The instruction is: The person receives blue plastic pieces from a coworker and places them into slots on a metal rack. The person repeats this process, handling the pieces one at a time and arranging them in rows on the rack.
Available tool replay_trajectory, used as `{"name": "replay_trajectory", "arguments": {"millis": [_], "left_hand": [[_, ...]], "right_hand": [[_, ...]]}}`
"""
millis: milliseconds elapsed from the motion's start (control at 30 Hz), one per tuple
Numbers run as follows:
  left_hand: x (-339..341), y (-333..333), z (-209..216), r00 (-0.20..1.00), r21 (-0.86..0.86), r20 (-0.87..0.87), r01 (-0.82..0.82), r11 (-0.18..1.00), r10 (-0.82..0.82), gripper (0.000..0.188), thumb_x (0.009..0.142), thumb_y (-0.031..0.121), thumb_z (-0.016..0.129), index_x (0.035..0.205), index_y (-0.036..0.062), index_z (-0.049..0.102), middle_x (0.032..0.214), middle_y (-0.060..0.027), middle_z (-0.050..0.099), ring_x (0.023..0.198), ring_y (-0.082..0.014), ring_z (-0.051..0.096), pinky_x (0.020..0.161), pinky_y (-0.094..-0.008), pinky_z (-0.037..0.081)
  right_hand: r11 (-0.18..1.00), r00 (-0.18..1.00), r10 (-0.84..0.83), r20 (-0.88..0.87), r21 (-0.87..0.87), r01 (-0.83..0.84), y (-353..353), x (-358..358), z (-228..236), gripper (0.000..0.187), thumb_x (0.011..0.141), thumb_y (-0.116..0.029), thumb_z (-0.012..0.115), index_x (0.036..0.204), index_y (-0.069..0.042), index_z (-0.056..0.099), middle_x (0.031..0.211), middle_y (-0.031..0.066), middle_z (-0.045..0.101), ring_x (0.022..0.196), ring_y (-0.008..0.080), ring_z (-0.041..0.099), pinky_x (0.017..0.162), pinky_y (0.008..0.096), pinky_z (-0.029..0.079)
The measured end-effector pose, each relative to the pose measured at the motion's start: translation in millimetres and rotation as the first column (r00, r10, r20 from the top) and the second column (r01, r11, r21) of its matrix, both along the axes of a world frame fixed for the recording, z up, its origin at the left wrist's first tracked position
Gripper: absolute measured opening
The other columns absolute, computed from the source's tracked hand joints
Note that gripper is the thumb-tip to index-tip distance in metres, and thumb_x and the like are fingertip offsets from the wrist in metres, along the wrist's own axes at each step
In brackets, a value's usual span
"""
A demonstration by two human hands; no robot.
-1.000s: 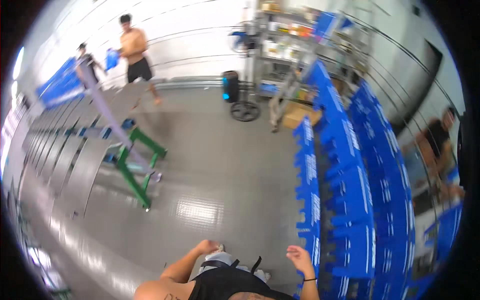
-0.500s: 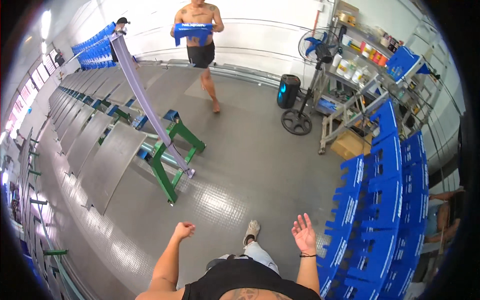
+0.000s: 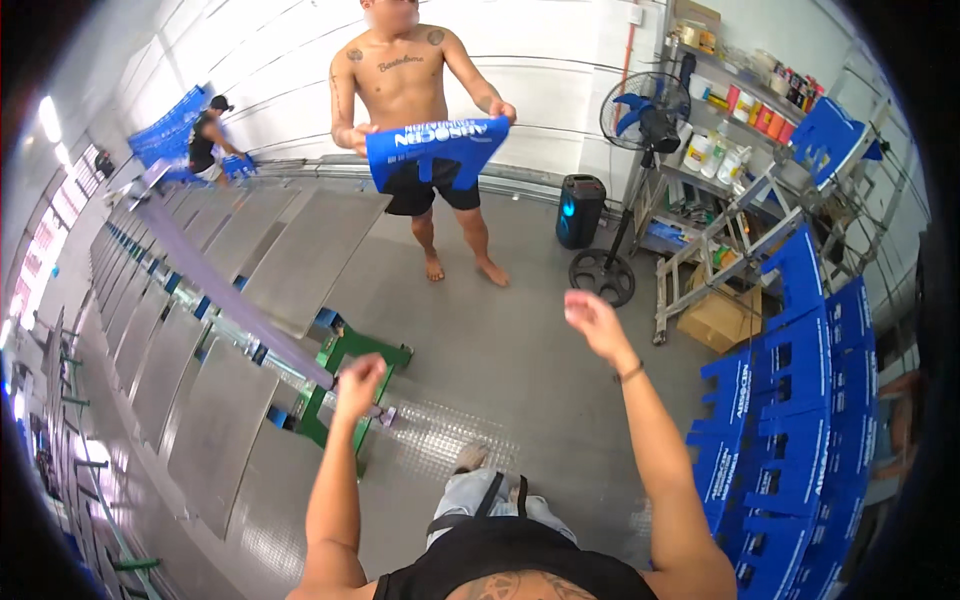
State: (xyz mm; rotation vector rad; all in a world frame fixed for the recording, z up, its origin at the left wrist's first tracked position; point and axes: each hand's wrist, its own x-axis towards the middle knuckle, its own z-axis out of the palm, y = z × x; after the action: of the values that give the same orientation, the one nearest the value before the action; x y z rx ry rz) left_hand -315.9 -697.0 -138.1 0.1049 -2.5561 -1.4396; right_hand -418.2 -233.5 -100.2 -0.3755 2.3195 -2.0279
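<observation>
Head view: blue sheet (image 3: pixel 437 151) nearer than before, so closer to reach; right hand (image 3: pixel 598 328) empty, grip loosely wide; left hand (image 3: pixel 360 385) blurred, grip unclear.

From my remote seat I see two rows of panels (image 3: pixel 225 420) filling the floor's (image 3: pixel 500 380) left side, a beam (image 3: pixel 230 300) slanting over them. The left hand (image 3: pixel 360 385) shows before the beam's lower end; the right hand (image 3: pixel 597 325) is over mid-floor. Ahead, a co-worker (image 3: pixel 405 85) holds a sheet (image 3: pixel 435 150) by its upper corners; another (image 3: pixel 205 140) stands by the panels' far end. Rightward come a speaker (image 3: pixel 580 210), then a fan (image 3: pixel 658 130), then bottles (image 3: pixel 697 152) on a shelf (image 3: pixel 690 176). More sheets (image 3: pixel 795 400) line the floor's right edge, a box (image 3: pixel 720 318) near their far end.
</observation>
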Motion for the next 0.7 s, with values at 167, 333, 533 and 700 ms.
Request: {"name": "replay_trajectory", "arguments": {"millis": [167, 333, 533, 700], "left_hand": [[-193.0, -11.6, 92.0, 0.956, 0.167, -0.281, -0.035, 0.985, 0.081, 0.054, 0.092, 0.038, 0.058, 0.128, -0.0017, 0.051, 0.121, -0.0136, 0.058, 0.113, -0.0187, 0.053, 0.095, -0.027, 0.039], [-255.7, 62.2, 101.4, 0.984, 0.467, -0.109, 0.175, 0.867, -0.139, 0.056, 0.096, 0.042, 0.048, 0.122, -0.008, 0.054, 0.114, -0.0117, 0.061, 0.107, -0.0166, 0.054, 0.096, -0.0276, 0.038], [-196.1, 82.1, 91.2, 0.975, 0.448, -0.204, 0.172, 0.877, -0.087, 0.041, 0.097, 0.026, 0.05, 0.12, -0.0066, 0.057, 0.113, -0.0151, 0.062, 0.101, -0.0194, 0.058, 0.092, -0.033, 0.044], [-138.0, 152.4, 113.2, 0.89, 0.608, -0.274, 0.454, 0.651, -0.365, 0.045, 0.097, 0.034, 0.049, 0.11, -0.0088, 0.056, 0.098, -0.0108, 0.062, 0.087, -0.0158, 0.057, 0.083, -0.0291, 0.045]], "right_hand": [[0.897, 0.921, -0.387, -0.047, -0.253, 0.364, -45.0, -163.7, 56.5, 0.068, 0.088, -0.041, 0.063, 0.136, 0.001, 0.039, 0.14, 0.0172, 0.042, 0.131, 0.0253, 0.036, 0.109, 0.0371, 0.026], [0.842, 0.934, -0.264, 0.242, -0.414, 0.345, -1.8, -190.2, 54.1, 0.058, 0.092, -0.056, 0.047, 0.126, -0.009, 0.052, 0.118, 0.0111, 0.059, 0.105, 0.0218, 0.056, 0.092, 0.0427, 0.04], [0.851, 0.81, -0.523, -0.265, -0.104, 0.515, -6.1, -65.1, 66.8, 0.036, 0.09, -0.034, 0.06, 0.084, 0.001, 0.066, 0.079, 0.0069, 0.066, 0.073, 0.009, 0.051, 0.065, 0.0314, 0.045], [0.766, 0.8, -0.596, -0.072, -0.35, 0.539, 28.9, 85.3, 45.4, 0.032, 0.094, -0.03, 0.056, 0.088, 0.0, 0.065, 0.073, -0.0074, 0.055, 0.07, 0.0038, 0.045, 0.062, 0.0247, 0.04]]}}
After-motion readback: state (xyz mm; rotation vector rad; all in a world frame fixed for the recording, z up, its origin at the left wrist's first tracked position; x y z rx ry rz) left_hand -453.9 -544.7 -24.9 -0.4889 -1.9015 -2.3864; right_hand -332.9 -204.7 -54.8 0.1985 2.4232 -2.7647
